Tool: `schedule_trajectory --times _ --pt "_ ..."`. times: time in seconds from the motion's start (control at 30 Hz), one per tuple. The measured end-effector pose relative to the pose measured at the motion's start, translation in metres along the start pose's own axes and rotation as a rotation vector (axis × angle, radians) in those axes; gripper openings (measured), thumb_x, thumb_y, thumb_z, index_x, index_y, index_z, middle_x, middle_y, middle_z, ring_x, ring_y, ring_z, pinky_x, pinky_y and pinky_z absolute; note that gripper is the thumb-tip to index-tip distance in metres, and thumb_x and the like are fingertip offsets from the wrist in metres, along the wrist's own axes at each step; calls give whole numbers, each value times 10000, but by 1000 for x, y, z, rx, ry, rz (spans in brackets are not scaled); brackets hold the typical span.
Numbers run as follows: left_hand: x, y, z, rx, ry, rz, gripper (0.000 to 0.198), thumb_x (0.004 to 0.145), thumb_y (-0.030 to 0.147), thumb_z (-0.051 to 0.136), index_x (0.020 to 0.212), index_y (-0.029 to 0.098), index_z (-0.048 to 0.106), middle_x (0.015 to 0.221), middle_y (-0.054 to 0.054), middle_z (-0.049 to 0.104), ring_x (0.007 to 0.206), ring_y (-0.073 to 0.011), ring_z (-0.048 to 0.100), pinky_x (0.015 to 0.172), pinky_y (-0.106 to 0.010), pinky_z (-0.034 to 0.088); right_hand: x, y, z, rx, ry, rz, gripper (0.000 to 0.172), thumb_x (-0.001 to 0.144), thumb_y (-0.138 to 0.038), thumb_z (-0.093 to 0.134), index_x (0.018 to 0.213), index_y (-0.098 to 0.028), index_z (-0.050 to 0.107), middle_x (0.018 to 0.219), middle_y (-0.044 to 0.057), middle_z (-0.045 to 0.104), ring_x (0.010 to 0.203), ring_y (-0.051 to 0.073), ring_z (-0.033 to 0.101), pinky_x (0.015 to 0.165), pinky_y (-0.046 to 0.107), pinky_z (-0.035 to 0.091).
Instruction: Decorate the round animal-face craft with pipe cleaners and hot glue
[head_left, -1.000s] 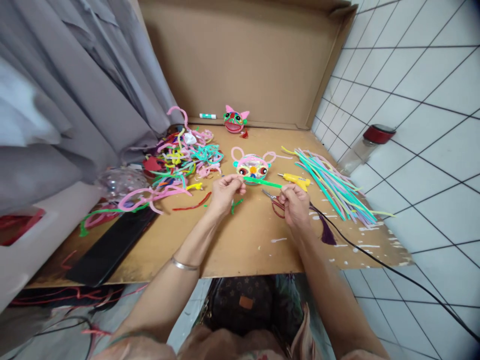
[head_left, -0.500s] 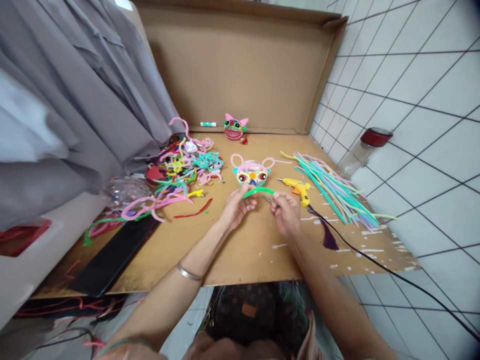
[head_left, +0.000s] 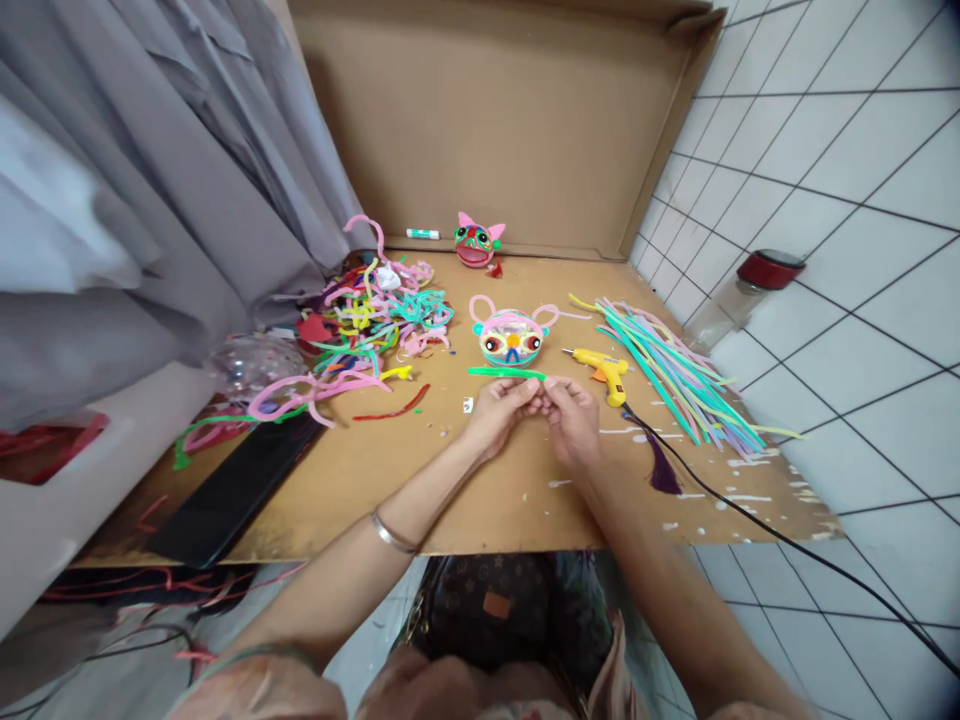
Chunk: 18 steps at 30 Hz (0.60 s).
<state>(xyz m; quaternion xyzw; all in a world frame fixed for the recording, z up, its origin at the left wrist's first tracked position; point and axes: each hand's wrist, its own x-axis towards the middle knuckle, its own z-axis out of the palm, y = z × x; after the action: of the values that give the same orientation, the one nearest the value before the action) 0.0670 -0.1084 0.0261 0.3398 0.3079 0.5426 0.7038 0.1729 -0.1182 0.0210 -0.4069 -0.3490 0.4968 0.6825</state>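
Observation:
A green pipe cleaner (head_left: 496, 372) runs nearly level, its left end sticking out past my fingers. Pinched near its right part, it sits between the fingers of my left hand (head_left: 501, 412) and my right hand (head_left: 573, 412), which are almost touching. Just beyond them stands a colourful animal head (head_left: 512, 340) with pink loop ears, round red-and-black eyes and an orange nose. To the right of my right hand lies a yellow glue gun (head_left: 604, 372). A tiny white piece with a dark mark (head_left: 467, 405) rests left of my left hand.
A tangled heap of pipe cleaners (head_left: 390, 315) and a black tray-like object (head_left: 232, 495) are on the left. Straight pipe cleaners (head_left: 675, 375), a purple tassel (head_left: 663, 465) and a black cord (head_left: 720, 508) lie right. A second animal head (head_left: 475, 245) and a glue stick (head_left: 423, 234) stand behind.
My left hand has slid right along the green pipe cleaner toward my right hand. The arched strip is now straighter, with its left end free. The small white piece has come into view.

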Motion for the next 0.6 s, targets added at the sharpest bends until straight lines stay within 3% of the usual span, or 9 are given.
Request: schedule_trajectory --times 0.1,0.2,0.33,0.43,0.6 --pt "0 -4 -2 98 84 106 365 501 396 892 647 137 679 560 26 609 526 -67 489 573 -214 409 -4 2 2 -136 -24 -78 164 657 -322 716 631 -194 618 504 -75 505 496 70 434 537 222 376" --pt "1 -3 -6 124 110 116 365 492 414 884 623 144 675 557 24 607 518 -69 471 572 -228 390 -4 3 2 -203 -41 -108 140 651 -303 705 621 -198 616 506 -77 515 491 70 415 533 221 361" --pt "4 4 -9 121 88 135 308 519 372 864 619 147 679 574 16 620 525 -71 469 579 -230 381 1 4 -2 -151 -127 -39 162 667 -322 697 614 -198 608 512 -65 515 504 74 418 525 215 341" --pt "7 13 -14 100 151 160 293 509 340 860 587 145 657 557 14 613 515 -68 460 552 -221 356 9 2 -4 -104 -183 40 235 702 -407 657 610 -195 616 528 -44 510 515 85 443 506 217 340" --pt "14 25 -25 36 243 175 315 500 308 866 534 142 600 518 19 577 479 -54 415 503 -202 287 23 -2 9 -290 -259 49 323 730 -504 628 653 -192 642 578 -24 536 528 92 462 499 225 340"
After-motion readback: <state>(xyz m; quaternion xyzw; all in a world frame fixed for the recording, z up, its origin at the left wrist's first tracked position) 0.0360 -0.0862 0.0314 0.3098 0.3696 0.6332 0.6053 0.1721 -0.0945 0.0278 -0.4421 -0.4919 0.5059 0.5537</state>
